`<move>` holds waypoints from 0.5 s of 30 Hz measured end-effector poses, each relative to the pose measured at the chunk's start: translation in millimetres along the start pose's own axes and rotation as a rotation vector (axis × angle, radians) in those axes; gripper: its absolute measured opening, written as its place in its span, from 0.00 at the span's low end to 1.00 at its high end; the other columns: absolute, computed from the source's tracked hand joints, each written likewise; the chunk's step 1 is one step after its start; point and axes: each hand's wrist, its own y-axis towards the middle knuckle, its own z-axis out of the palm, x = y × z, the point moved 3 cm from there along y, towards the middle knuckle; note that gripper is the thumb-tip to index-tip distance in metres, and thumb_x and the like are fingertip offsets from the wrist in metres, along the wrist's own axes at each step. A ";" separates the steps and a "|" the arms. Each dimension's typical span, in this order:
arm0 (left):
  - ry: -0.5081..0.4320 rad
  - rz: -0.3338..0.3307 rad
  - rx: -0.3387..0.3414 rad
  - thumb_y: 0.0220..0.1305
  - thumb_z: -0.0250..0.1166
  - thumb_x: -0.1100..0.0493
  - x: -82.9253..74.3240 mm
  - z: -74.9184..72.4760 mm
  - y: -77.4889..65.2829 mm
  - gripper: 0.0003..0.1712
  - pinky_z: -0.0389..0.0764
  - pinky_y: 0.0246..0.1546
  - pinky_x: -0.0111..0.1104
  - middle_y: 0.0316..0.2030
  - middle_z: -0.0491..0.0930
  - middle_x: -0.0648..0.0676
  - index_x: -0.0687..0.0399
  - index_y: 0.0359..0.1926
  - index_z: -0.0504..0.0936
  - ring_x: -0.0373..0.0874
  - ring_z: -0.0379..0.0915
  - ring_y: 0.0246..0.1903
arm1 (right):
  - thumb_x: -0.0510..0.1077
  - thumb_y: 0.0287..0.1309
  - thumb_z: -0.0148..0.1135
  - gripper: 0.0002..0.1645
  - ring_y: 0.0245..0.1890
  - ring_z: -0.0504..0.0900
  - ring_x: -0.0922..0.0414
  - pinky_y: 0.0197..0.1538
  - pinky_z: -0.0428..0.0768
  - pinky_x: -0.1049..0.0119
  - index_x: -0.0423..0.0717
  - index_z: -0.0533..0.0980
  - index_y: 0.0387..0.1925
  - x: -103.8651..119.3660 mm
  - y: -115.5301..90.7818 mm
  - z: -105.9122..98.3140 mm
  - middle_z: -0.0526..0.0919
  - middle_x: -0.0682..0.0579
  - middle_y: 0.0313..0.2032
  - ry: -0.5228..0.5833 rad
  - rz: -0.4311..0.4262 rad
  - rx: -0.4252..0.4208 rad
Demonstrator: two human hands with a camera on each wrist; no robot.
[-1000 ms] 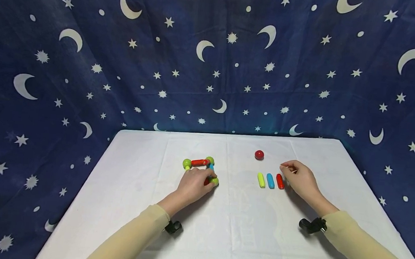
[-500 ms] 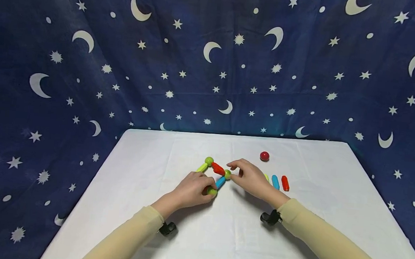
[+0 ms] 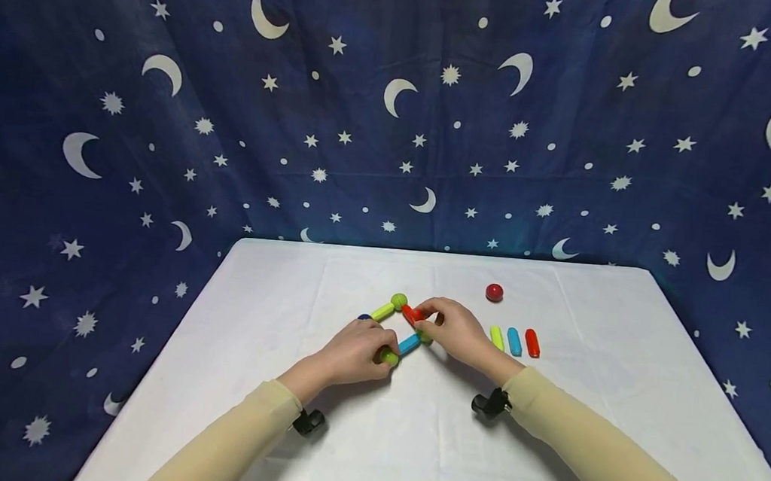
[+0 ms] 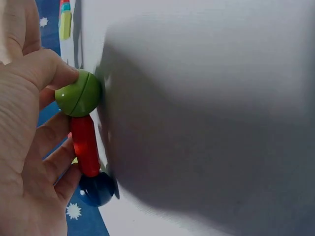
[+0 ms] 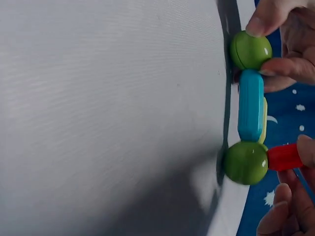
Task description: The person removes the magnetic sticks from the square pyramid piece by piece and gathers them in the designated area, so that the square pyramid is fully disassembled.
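A frame of coloured sticks and balls lies on the white-covered table. In the head view it has a far green ball [image 3: 399,300], a yellow stick [image 3: 383,312], a red stick [image 3: 410,315], a blue stick [image 3: 409,343] and a dark blue ball [image 3: 365,317]. My left hand [image 3: 352,351] pinches the near green ball [image 4: 78,93] between thumb and finger. Under that hand a second red stick [image 4: 86,146] links this ball to the blue one. My right hand [image 3: 457,333] pinches the far-side red stick [image 5: 284,157], close to the right green ball [image 5: 246,163].
Right of the right hand, a loose yellow stick [image 3: 497,338], blue stick [image 3: 515,342] and red stick [image 3: 532,343] lie side by side. A red ball [image 3: 494,292] sits behind them. A dark blue star-and-moon cloth [image 3: 342,101] hangs beyond the table's far edge.
My right hand has come left from beside the loose sticks and now pinches the frame's red stick. The frame has turned, its far corner shifting right, while my left hand keeps hold of the near green ball.
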 end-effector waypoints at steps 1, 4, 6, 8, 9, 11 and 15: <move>-0.001 -0.005 0.005 0.62 0.70 0.52 0.5 -0.4 0.6 0.09 0.71 0.52 0.40 0.35 0.78 0.34 0.36 0.43 0.83 0.44 0.72 0.49 | 0.49 0.65 0.70 0.13 0.35 0.75 0.55 0.34 0.75 0.61 0.54 0.83 0.49 -3.0 -1.6 -2.0 0.82 0.57 0.40 0.042 0.027 -0.008; -0.005 -0.026 0.021 0.61 0.70 0.52 1.5 -1.2 1.6 0.10 0.71 0.50 0.39 0.36 0.78 0.34 0.36 0.44 0.83 0.43 0.71 0.48 | 0.48 0.66 0.69 0.14 0.34 0.76 0.52 0.30 0.77 0.61 0.50 0.81 0.50 -13.2 -7.2 -5.8 0.83 0.53 0.38 0.185 0.115 -0.033; -0.009 -0.037 0.028 0.62 0.70 0.52 1.8 -1.7 2.1 0.10 0.71 0.49 0.38 0.36 0.78 0.35 0.36 0.44 0.83 0.43 0.70 0.47 | 0.47 0.67 0.69 0.16 0.32 0.77 0.49 0.27 0.77 0.61 0.46 0.79 0.52 -19.7 -10.8 -6.1 0.83 0.49 0.38 0.298 0.183 -0.040; -0.014 -0.044 0.030 0.61 0.70 0.52 1.8 -2.5 2.7 0.11 0.71 0.48 0.38 0.37 0.78 0.35 0.36 0.45 0.83 0.42 0.70 0.46 | 0.47 0.68 0.67 0.18 0.32 0.78 0.48 0.27 0.77 0.62 0.43 0.77 0.54 -25.7 -14.1 -5.0 0.83 0.46 0.39 0.396 0.257 -0.046; -0.015 -0.047 0.031 0.61 0.70 0.52 1.8 -2.9 3.2 0.11 0.71 0.48 0.38 0.36 0.78 0.35 0.36 0.45 0.83 0.42 0.69 0.46 | 0.47 0.68 0.67 0.19 0.33 0.78 0.48 0.28 0.77 0.63 0.42 0.76 0.55 -28.1 -15.7 -4.0 0.84 0.46 0.41 0.441 0.295 -0.049; -0.015 -0.051 0.036 0.61 0.70 0.53 1.8 -3.6 4.1 0.11 0.70 0.47 0.37 0.36 0.77 0.34 0.36 0.45 0.83 0.42 0.69 0.45 | 0.48 0.69 0.66 0.21 0.35 0.79 0.48 0.31 0.78 0.64 0.41 0.75 0.57 -32.5 -18.7 -1.4 0.84 0.45 0.43 0.519 0.365 -0.058; -0.018 -0.075 0.043 0.61 0.69 0.52 -0.5 -4.8 10.0 0.10 0.72 0.44 0.36 0.32 0.78 0.36 0.37 0.44 0.83 0.41 0.71 0.39 | 0.48 0.69 0.66 0.23 0.39 0.81 0.53 0.34 0.79 0.66 0.39 0.74 0.58 -37.7 -22.3 3.4 0.85 0.45 0.45 0.613 0.424 -0.097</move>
